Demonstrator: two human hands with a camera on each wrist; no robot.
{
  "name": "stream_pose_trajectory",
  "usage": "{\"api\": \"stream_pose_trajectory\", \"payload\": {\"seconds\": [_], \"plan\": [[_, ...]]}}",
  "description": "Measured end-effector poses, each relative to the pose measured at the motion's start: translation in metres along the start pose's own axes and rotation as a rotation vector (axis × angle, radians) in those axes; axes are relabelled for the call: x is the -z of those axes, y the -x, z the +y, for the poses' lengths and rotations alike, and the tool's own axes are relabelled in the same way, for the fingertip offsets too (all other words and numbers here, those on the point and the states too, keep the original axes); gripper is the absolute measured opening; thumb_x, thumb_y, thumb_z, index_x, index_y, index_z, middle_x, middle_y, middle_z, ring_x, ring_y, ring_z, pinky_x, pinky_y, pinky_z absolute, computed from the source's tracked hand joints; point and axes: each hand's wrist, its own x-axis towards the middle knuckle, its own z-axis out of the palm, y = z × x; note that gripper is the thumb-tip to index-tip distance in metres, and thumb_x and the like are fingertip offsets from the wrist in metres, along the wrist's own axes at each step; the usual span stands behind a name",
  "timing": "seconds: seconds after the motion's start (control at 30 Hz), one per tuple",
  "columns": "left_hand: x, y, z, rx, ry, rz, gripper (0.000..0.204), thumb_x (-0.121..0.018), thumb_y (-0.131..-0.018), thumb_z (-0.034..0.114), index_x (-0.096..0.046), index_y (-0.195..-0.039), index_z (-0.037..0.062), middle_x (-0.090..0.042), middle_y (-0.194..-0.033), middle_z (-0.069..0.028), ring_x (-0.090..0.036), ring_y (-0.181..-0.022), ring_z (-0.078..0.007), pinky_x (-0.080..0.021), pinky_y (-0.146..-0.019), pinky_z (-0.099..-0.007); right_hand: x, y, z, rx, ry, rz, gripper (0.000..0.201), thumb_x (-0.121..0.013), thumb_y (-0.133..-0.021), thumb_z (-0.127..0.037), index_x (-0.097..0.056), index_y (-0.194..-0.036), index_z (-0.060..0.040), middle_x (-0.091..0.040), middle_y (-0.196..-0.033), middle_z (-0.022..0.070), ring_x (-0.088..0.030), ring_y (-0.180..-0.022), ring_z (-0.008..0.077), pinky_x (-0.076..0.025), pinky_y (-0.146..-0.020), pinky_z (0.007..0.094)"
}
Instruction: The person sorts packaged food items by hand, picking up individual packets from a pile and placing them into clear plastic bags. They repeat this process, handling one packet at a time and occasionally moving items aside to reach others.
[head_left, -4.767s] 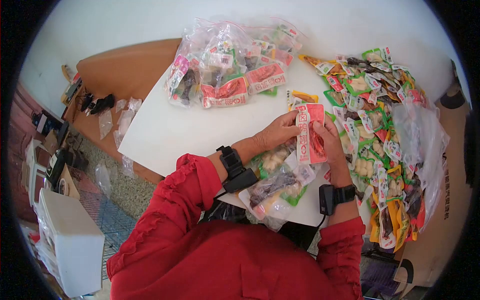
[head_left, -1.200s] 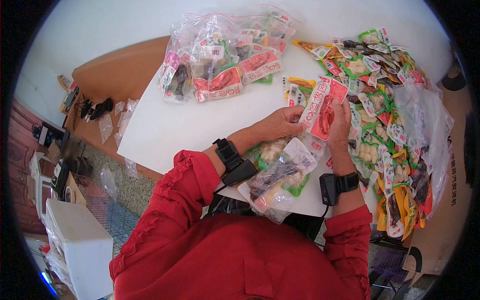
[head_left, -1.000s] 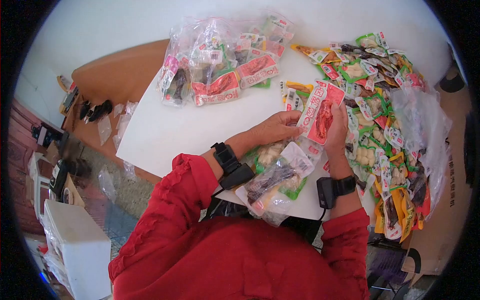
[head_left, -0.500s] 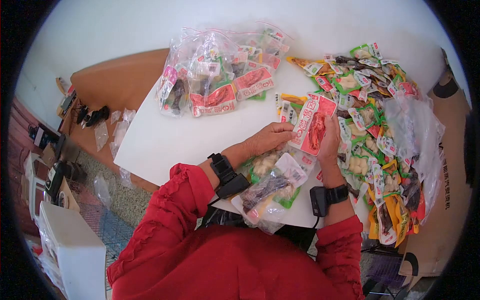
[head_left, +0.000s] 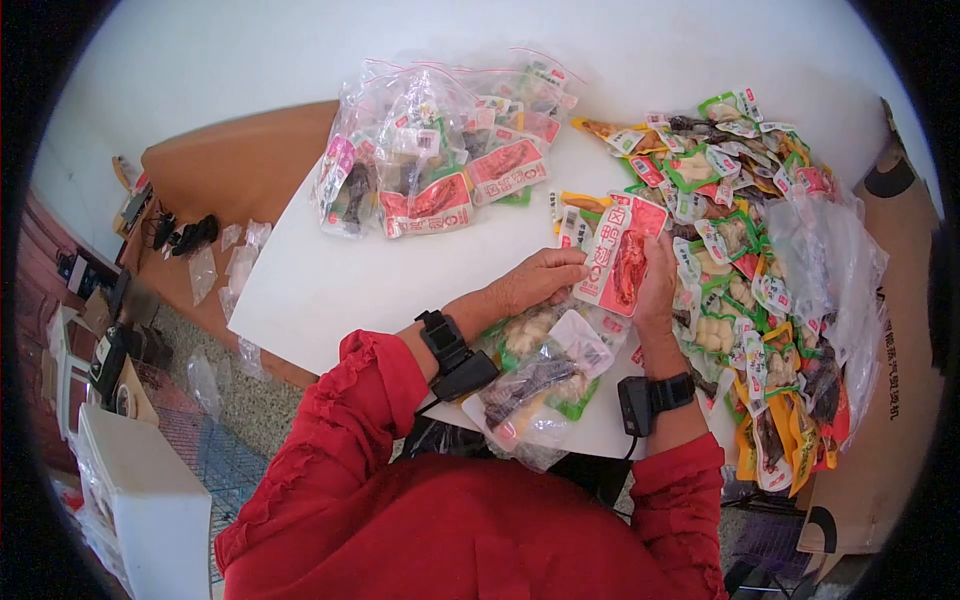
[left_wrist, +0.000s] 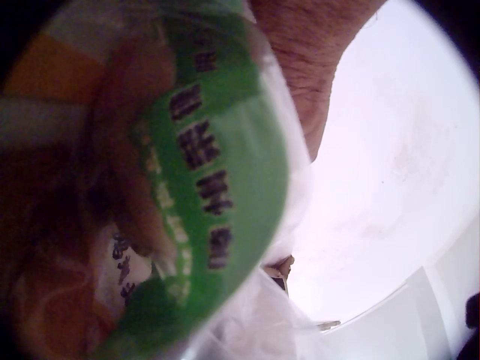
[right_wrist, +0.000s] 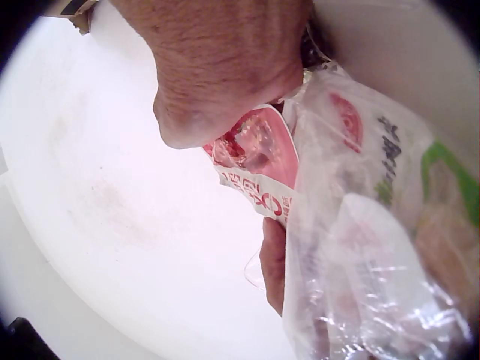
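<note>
In the head view a flat red and white duck wing packet (head_left: 620, 255) is held up, its top leaning right. My right hand (head_left: 656, 285) grips its right side. My left hand (head_left: 540, 280) pinches its lower left edge, thumb on top. Below the hands lies a clear plastic bag (head_left: 545, 385) filled with green-edged and dark food packets. In the left wrist view the bag's green-printed packet (left_wrist: 217, 157) hides most of the left hand, whose fingers show dimly through plastic. The right wrist view has the right hand (right_wrist: 217, 75) over the packet, beside the bag.
A large heap of vacuum-packed food packets (head_left: 745, 250) covers the table's right side. Filled clear zip bags (head_left: 430, 150) stand at the back left. A yellow-edged packet (head_left: 585, 200) lies behind the held one. A cardboard box (head_left: 850, 430) stands at the right.
Several seconds ago the packet stood straighter, with the right thumb across its face. Now it leans right, and the left hand has shifted from its upper to its lower left edge.
</note>
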Motion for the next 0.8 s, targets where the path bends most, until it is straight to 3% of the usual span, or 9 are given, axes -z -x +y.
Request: {"api": "stream_pose_trajectory", "payload": {"seconds": [0.07,0.13,0.23,0.37,0.47,0.57,0.67,0.73,0.8], "plan": [[0.000,-0.001,-0.001,0.003,0.005,0.000,0.021,-0.046,-0.086,0.022,-0.047,-0.071,0.0080,-0.036,-0.056,0.0047,-0.035,-0.049,-0.0049,-0.029,-0.044,-0.0194,0.001,-0.001,0.004,0.019,0.019,0.004,0.037,-0.045,-0.086,-0.021,-0.044,-0.113,0.0043,-0.051,-0.105,0.0071,-0.048,-0.095,0.0130,-0.036,-0.087,0.0252],[0.001,-0.001,-0.003,0.017,-0.017,0.007,0.021,-0.046,-0.086,0.022,-0.047,-0.071,0.0082,-0.036,-0.055,0.0052,-0.035,-0.048,-0.0048,-0.029,-0.043,-0.0193,0.007,-0.006,0.016,0.055,0.104,0.122,0.032,-0.044,-0.086,-0.021,-0.047,-0.108,0.0024,-0.052,-0.098,0.0043,-0.050,-0.088,0.0109,-0.038,-0.083,0.0242],[-0.001,0.001,0.002,0.011,-0.045,0.014,0.022,-0.047,-0.086,0.023,-0.048,-0.070,0.0088,-0.036,-0.055,0.0055,-0.035,-0.047,-0.0046,-0.029,-0.043,-0.0190,-0.009,0.005,-0.008,0.074,0.145,0.038,0.033,-0.044,-0.086,-0.021,-0.047,-0.108,0.0027,-0.052,-0.099,0.0050,-0.049,-0.089,0.0113,-0.037,-0.083,0.0242],[0.000,0.002,0.004,0.034,-0.036,-0.005,0.018,-0.048,-0.087,0.024,-0.052,-0.076,0.0102,-0.038,-0.058,0.0073,-0.036,-0.051,-0.0024,-0.029,-0.045,-0.0169,-0.009,0.004,-0.003,0.088,0.187,0.122,0.031,-0.043,-0.086,-0.021,-0.048,-0.106,0.0025,-0.052,-0.098,0.0048,-0.048,-0.089,0.0111,-0.037,-0.082,0.0242],[-0.001,0.002,0.004,0.025,-0.048,-0.006,0.018,-0.050,-0.086,0.024,-0.052,-0.075,0.0105,-0.040,-0.058,0.0074,-0.036,-0.049,-0.0023,-0.028,-0.044,-0.0170,-0.004,0.003,-0.004,0.034,0.067,-0.023,0.030,-0.043,-0.086,-0.020,-0.048,-0.105,0.0030,-0.052,-0.098,0.0050,-0.047,-0.090,0.0117,-0.037,-0.082,0.0242],[-0.001,0.001,0.004,0.015,-0.119,0.006,0.021,-0.051,-0.085,0.023,-0.050,-0.069,0.0098,-0.038,-0.055,0.0069,-0.036,-0.046,-0.0027,-0.030,-0.042,-0.0180,-0.002,0.001,0.002,0.111,0.236,0.005,0.033,-0.043,-0.087,-0.023,-0.047,-0.106,0.0033,-0.052,-0.098,0.0052,-0.049,-0.090,0.0125,-0.037,-0.083,0.0246],[-0.001,-0.001,0.000,0.058,-0.051,0.085,0.016,-0.052,-0.085,0.022,-0.056,-0.075,0.0098,-0.043,-0.057,0.0070,-0.038,-0.046,-0.0022,-0.031,-0.041,-0.0165,-0.005,0.001,0.002,0.038,0.028,-0.041,0.035,-0.042,-0.088,-0.025,-0.047,-0.108,0.0028,-0.053,-0.097,0.0056,-0.050,-0.086,0.0117,-0.040,-0.079,0.0242],[-0.001,-0.002,0.000,0.099,0.197,0.205,0.014,-0.052,-0.085,0.021,-0.059,-0.082,0.0093,-0.049,-0.060,0.0063,-0.040,-0.046,-0.0019,-0.032,-0.042,-0.0158,-0.007,0.000,0.002,-0.010,-0.112,-0.072,0.036,-0.041,-0.089,-0.027,-0.046,-0.110,0.0026,-0.053,-0.096,0.0059,-0.052,-0.084,0.0112,-0.042,-0.076,0.0238],[0.001,-0.002,0.000,0.069,0.228,0.225,0.014,-0.052,-0.084,0.021,-0.059,-0.083,0.0082,-0.053,-0.064,0.0043,-0.042,-0.046,-0.0023,-0.034,-0.041,-0.0162,-0.004,-0.001,0.003,-0.004,-0.077,-0.108,0.035,-0.041,-0.089,-0.025,-0.046,-0.111,0.0011,-0.054,-0.095,0.0056,-0.052,-0.083,0.0110,-0.043,-0.075,0.0240]]}}
